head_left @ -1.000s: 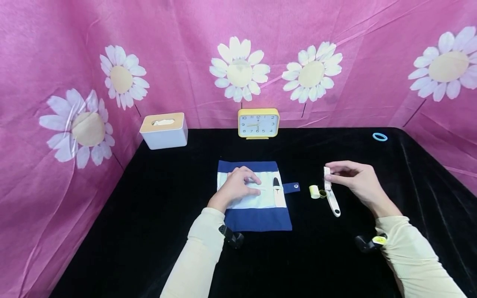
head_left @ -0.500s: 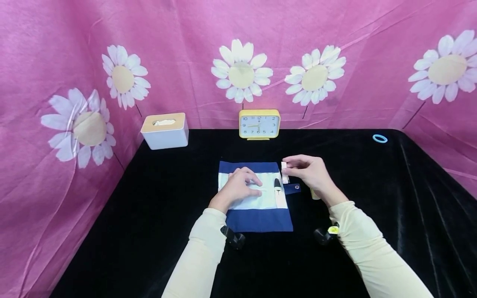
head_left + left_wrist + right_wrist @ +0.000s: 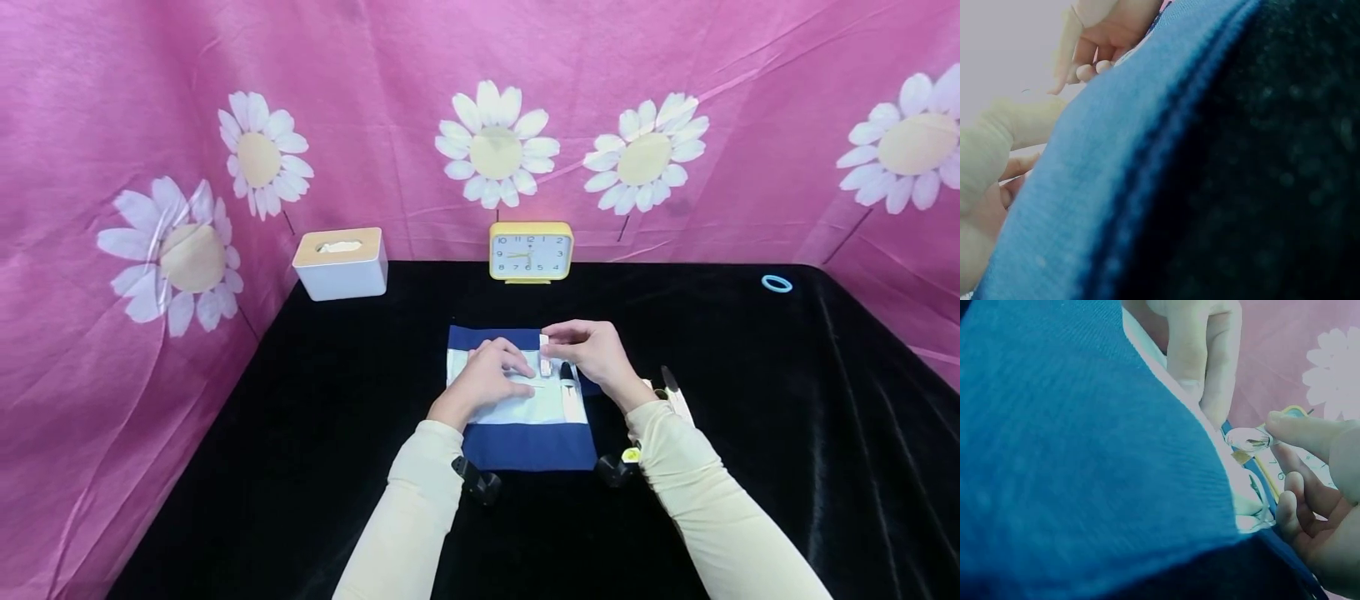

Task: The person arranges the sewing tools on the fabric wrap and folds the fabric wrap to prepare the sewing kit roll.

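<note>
A blue-and-white cloth pouch (image 3: 525,448) lies unfolded on the black table. My left hand (image 3: 491,375) rests on its pale middle, fingers spread and thumb apart. A small, partly see-through whitish case (image 3: 545,358) is pinched upright between the thumb and fingers of my right hand (image 3: 592,350), over the pouch's upper right part. In the right wrist view the case (image 3: 1249,440) shows a clear rounded end close to the cloth, with something dark inside. Just right of the case, a black-tipped white tool (image 3: 567,375) sits under a band on the pouch.
Partly behind my right sleeve lies another white tool with a dark tip (image 3: 670,379). At the back stand a tissue box (image 3: 341,275) and a yellow clock (image 3: 530,252). A light blue ring (image 3: 776,284) lies at the far right.
My right hand has carried the whitish case leftward from beside the loose white tool to over the pouch. The left hand has stayed in place on the cloth.
</note>
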Available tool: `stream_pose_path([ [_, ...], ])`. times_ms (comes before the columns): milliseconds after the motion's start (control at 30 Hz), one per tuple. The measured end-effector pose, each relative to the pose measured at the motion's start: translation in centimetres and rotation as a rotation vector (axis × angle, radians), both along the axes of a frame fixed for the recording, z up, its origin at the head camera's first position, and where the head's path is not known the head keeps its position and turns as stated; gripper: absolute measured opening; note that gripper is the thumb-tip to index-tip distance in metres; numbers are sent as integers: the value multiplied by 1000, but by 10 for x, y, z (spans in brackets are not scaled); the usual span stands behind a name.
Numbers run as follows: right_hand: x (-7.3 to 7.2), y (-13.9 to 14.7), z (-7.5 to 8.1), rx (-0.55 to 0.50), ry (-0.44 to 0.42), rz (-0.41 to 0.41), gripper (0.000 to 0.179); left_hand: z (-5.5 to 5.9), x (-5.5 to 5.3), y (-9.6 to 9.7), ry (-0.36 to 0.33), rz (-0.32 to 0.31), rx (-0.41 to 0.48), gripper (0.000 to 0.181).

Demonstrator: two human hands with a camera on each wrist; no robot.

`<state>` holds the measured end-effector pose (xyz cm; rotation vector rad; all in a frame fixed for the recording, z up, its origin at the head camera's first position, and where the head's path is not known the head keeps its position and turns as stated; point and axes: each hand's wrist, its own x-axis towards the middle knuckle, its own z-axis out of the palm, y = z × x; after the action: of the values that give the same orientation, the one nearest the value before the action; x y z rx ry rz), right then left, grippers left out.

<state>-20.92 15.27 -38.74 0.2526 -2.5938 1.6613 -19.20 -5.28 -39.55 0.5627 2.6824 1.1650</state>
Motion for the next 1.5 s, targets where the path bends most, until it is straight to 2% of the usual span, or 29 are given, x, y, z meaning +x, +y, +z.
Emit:
stream_pose_path([
  [300,-3,1,-10,35,-23,-29,33,0,0,1,21,-6,9,17],
  [1100,-1,0,-14,260,89,75,29,-2,-1,-1,20,-5,39,16],
  [1500,1,0,-13,284,102,82,29,-1,0,1,12,2,37,14],
])
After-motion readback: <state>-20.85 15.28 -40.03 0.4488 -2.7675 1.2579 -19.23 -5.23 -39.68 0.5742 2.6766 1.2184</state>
